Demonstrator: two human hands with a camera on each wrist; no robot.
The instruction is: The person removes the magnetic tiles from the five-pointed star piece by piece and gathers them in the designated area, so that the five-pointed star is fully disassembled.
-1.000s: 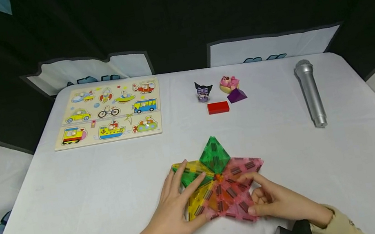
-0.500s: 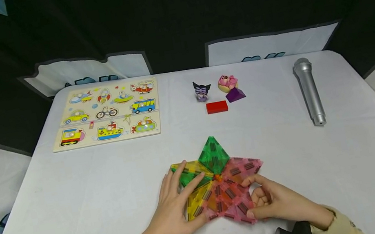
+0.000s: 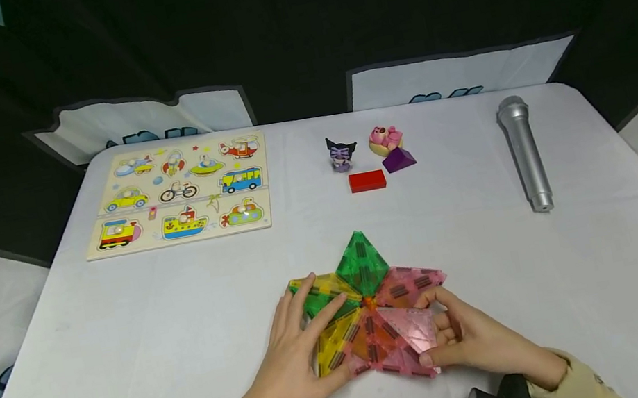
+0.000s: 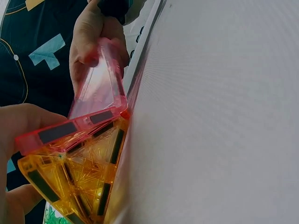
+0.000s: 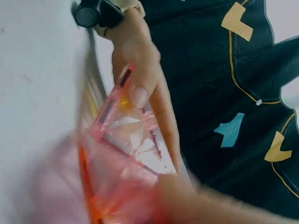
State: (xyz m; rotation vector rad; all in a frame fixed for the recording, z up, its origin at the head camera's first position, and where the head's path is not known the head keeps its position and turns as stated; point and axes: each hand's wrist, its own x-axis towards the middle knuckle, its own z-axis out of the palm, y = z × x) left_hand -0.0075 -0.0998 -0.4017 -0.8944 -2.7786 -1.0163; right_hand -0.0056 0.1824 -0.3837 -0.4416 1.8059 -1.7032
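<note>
A star-like build of translucent magnetic tiles (image 3: 363, 266), in green, yellow and pink around an orange middle, lies near the front of the white table. My left hand (image 3: 297, 352) holds its left side, fingers spread over the yellow and green tiles (image 3: 335, 352) and thumb at the front edge. My right hand (image 3: 476, 340) pinches a pink triangular tile (image 3: 411, 326) between thumb and index finger at the front right; its face shines pale. In the left wrist view, the pink tile (image 4: 99, 86) slants up to the right hand, above orange-yellow tiles (image 4: 93, 172).
A wooden vehicle puzzle board (image 3: 181, 194) lies at the back left. Behind the build are a red block (image 3: 367, 181), a purple pyramid (image 3: 398, 159), a pink figurine (image 3: 386, 140) and a small purple-black figurine (image 3: 340, 154). A silver microphone (image 3: 525, 154) lies at the right.
The pink triangular tile in my right fingers has changed its tilt and now shows a pale, shining face. My left hand keeps its hold on the left side.
</note>
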